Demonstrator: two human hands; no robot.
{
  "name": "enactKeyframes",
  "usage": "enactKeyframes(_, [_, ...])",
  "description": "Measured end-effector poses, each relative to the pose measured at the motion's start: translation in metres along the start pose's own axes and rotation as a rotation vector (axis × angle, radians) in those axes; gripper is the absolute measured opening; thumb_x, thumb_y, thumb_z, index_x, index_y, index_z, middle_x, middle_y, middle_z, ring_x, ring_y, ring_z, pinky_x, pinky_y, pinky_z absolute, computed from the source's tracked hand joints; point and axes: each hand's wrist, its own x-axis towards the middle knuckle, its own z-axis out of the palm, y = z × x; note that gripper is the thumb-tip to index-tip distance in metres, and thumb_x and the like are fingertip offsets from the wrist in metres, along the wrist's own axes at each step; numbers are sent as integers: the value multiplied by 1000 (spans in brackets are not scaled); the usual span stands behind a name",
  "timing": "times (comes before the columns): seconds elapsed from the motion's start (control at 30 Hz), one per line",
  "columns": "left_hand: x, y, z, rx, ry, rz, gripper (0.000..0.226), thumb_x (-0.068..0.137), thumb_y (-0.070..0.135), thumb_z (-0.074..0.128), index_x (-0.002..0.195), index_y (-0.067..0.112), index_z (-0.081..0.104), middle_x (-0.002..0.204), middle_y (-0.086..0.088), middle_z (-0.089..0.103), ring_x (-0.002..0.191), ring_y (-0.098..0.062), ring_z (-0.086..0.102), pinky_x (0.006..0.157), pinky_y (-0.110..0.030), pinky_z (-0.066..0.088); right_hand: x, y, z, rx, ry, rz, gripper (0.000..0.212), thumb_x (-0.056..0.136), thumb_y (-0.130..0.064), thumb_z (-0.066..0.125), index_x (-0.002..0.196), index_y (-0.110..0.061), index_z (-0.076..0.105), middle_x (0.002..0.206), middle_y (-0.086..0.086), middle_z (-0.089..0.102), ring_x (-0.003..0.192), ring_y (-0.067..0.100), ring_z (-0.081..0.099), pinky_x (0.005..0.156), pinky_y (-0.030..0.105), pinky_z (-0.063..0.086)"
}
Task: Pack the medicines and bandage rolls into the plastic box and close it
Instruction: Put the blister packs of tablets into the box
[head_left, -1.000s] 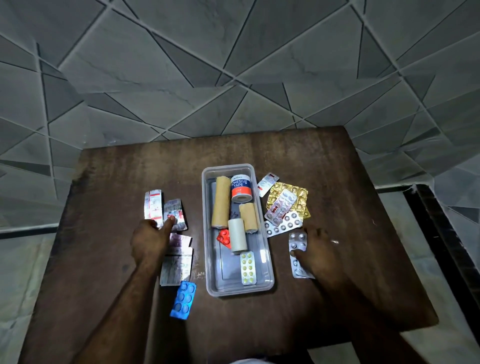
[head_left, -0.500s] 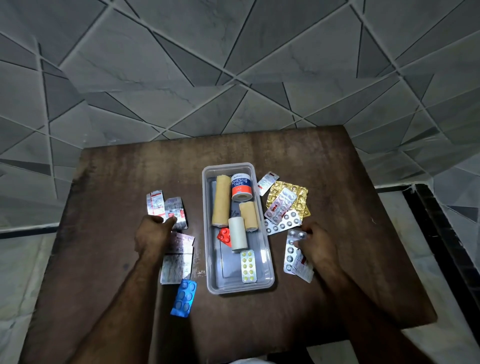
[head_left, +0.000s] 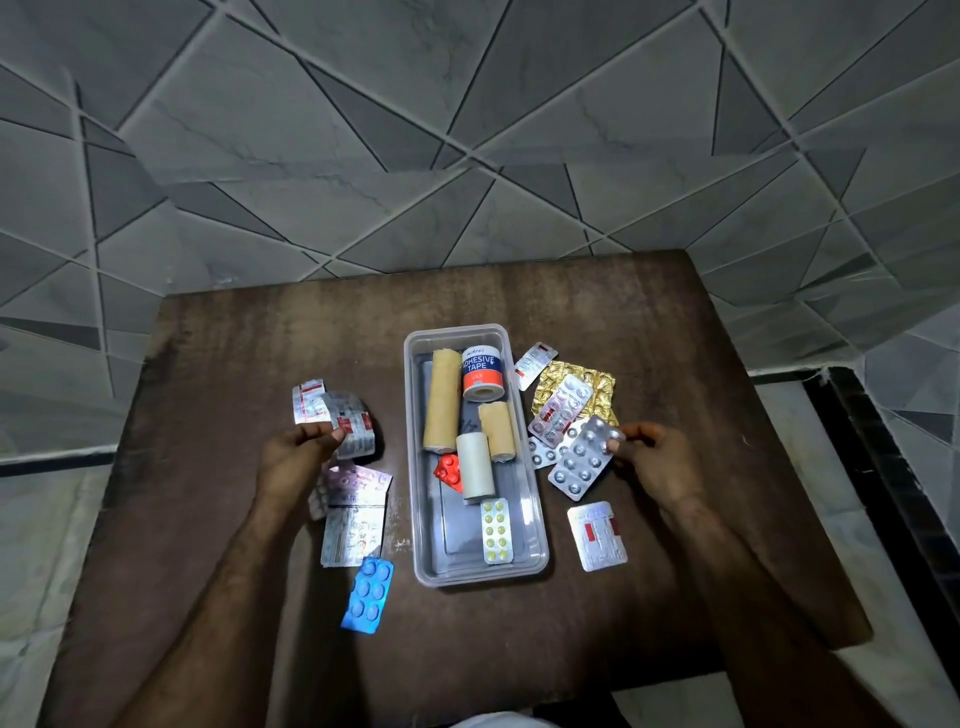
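Observation:
A clear plastic box (head_left: 537, 540) stands open mid-table. Inside lie a long tan bandage roll (head_left: 442, 399), a short tan roll (head_left: 497, 430), a white roll (head_left: 474, 467), an adhesive tape roll (head_left: 482, 373), a red blister (head_left: 450, 471) and a yellow-pill strip (head_left: 496, 530). My left hand (head_left: 296, 457) pinches two silver strips (head_left: 332, 423) lifted off the table, left of the box. My right hand (head_left: 652, 460) holds a silver blister strip (head_left: 584, 462) by its end, just right of the box. No lid is visible.
More strips lie on the brown table (head_left: 234, 364): silver ones (head_left: 353, 519) and a blue blister (head_left: 368, 592) left of the box, a gold foil pack (head_left: 597, 384), several silver strips (head_left: 558, 410) and a red-marked strip (head_left: 596, 535) on the right. A tiled wall stands behind.
My left hand has closed on two silver strips and raised them. My right hand has lifted one silver blister up and toward the box, leaving the red-marked strip on the table.

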Motion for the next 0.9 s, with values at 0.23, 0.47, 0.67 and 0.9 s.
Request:
enactKeyframes(0.23, [-39, 29, -5, -71, -63, 73, 12, 87, 4, 64, 84, 15, 66, 56, 13, 68, 58, -5, 59, 54, -18, 46, -15, -60, -7, 25, -19, -203, 10, 80, -12, 74, 81, -21, 70, 83, 5, 74, 77, 21, 67, 76, 37, 53])
enactKeyframes(0.47, [-76, 20, 25, 192, -241, 19, 9, 82, 7, 70, 76, 14, 70, 54, 8, 61, 43, -2, 44, 43, -16, 34, -43, -95, 28, -90, -185, -338, 12, 79, -5, 72, 77, -16, 69, 71, -8, 65, 65, 3, 57, 66, 25, 43])
enactKeyframes(0.67, [-94, 3, 42, 545, -236, 112, 6, 76, 20, 75, 73, 17, 71, 72, 1, 74, 68, -15, 63, 66, -24, 44, -56, -74, 57, -442, -244, -339, 3, 81, -19, 71, 79, -20, 70, 86, -9, 61, 87, 15, 59, 74, 25, 42])
enactKeyframes(0.9, [-103, 3, 55, 817, -285, 146, 20, 76, 22, 71, 60, 27, 59, 66, 12, 63, 74, -15, 65, 66, -22, 41, -63, -54, 69, -673, -259, -280, 14, 86, -29, 64, 97, -25, 72, 122, 4, 56, 115, 26, 55, 95, 32, 38])
